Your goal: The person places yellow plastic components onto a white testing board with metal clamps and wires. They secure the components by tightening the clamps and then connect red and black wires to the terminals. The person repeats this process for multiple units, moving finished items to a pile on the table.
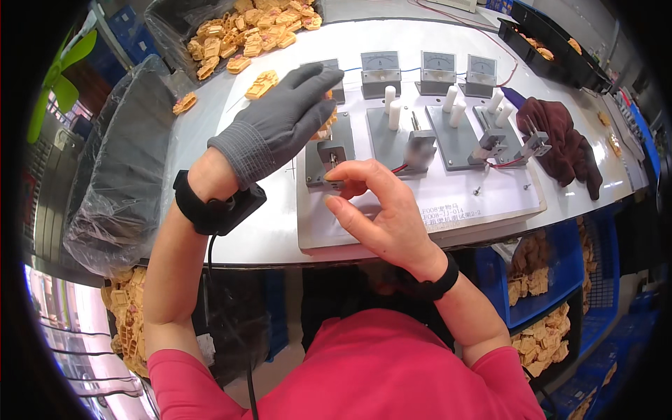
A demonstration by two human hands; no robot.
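My left hand [283, 115], in a grey knit glove, is closed around a tan plastic part [325, 129] above the leftmost grey test fixture [341, 140]. Its fingers hide most of the part. Bare, my right hand [385, 213] reaches to the front of that fixture. The index fingertip is at the small grey block [331, 155], touching its base or just before it. The thumb stays apart below, with nothing visible between the two. Another tan part [262, 85] lies on the table behind my left wrist.
Further fixtures with white posts [395, 115] stand rightward on the white board [448, 217], analog meters [380, 66] behind. Tan parts [241, 31] are heaped at the back left near a plastic-lined bin [119, 147]. A dark red cloth [556, 136] and a black tray [553, 56] are at right.
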